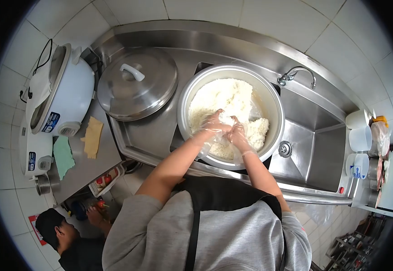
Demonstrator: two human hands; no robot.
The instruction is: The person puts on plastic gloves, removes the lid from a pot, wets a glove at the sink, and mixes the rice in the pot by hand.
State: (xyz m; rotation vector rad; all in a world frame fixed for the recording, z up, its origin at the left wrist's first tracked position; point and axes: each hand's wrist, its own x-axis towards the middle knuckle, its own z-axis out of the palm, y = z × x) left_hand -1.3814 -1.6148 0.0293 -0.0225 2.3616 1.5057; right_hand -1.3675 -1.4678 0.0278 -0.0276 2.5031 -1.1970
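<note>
As left hand and right hand meet, rice lies about them

Seen from the head camera, both hands, in clear plastic gloves, reach into a wide metal pot set on the steel counter. Their fingers curl inward, nearly touching, with something white between them; whether either hand is closed on rice I cannot tell. The main heap lies just beyond and left of the fingertips, a separate clump sits right beside the right hand, and more spreads below the wrists.

Writing shows in several places, all too small to read. At the left, the upper white cooker carries a blue label, and the lower cooker a similar blue sticker. Blue print marks a white tub at the far right. A red-edged notice is on the wall near another person.
</note>
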